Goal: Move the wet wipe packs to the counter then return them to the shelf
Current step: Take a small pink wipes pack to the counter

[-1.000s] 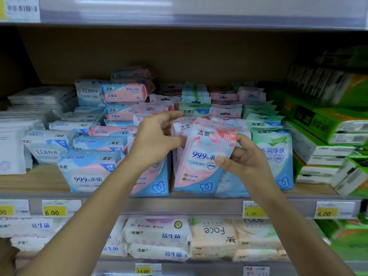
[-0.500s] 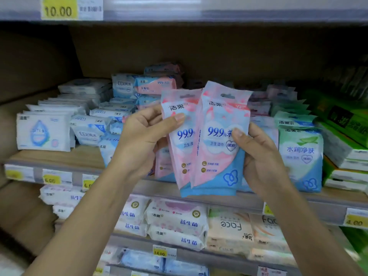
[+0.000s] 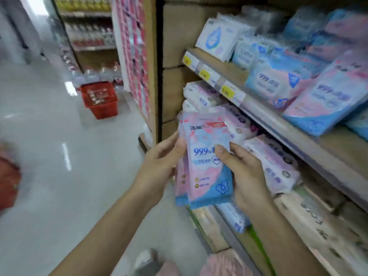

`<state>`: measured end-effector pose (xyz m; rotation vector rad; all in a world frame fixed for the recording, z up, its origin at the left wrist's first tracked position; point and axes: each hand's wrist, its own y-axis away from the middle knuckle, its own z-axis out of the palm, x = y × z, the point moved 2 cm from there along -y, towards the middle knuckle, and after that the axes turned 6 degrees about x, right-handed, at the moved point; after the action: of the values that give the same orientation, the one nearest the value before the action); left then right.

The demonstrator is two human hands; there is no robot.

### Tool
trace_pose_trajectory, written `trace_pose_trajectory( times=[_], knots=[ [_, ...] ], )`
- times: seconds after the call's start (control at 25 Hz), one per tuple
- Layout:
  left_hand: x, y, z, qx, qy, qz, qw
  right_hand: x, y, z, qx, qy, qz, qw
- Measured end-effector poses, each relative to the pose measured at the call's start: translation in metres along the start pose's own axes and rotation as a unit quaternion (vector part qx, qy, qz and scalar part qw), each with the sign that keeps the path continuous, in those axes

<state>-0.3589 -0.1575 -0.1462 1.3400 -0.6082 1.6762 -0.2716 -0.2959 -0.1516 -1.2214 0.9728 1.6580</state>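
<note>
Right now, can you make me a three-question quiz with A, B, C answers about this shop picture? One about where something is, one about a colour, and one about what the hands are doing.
1. Where is the red basket?
A) on the floor
B) on a shelf
C) in a hand

2. What colour is the bottom of the wipe packs being held?
A) green
B) blue
C) yellow

3. What are the left hand and right hand doing?
A) both hold the packs
B) only one holds them
C) both hang free

Answers:
1 A, it sits on the shiny aisle floor.
2 B, a blue band runs along the bottom.
3 A, fingers of both hands curl round the pack edges.
</note>
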Motion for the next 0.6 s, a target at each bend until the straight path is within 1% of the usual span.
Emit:
trace_pose_trajectory(
  times=[0.16, 0.2, 0.32, 0.44, 0.6],
  knots=[
    [0.001, 0.068, -0.104, 0.089, -0.072, 0.025, 0.993, 0.057, 0.034, 0.105, -0.106, 0.033, 0.073, 0.991],
    [0.003, 0.085, -0.131, 0.132, -0.075, 0.033, 0.988, 0.07, 0.047, 0.134, -0.132, 0.034, 0.087, 0.987],
    [0.007, 0.14, -0.213, 0.266, -0.024, 0.063, 0.962, 0.107, 0.096, 0.224, -0.222, 0.046, 0.129, 0.965],
    [0.011, 0.197, -0.295, 0.355, 0.007, 0.072, 0.932, 0.14, 0.152, 0.31, -0.332, 0.078, 0.165, 0.926],
    [0.02, 0.277, -0.411, 0.451, 0.055, 0.086, 0.887, 0.189, 0.231, 0.42, -0.484, 0.126, 0.186, 0.846]
  ],
)
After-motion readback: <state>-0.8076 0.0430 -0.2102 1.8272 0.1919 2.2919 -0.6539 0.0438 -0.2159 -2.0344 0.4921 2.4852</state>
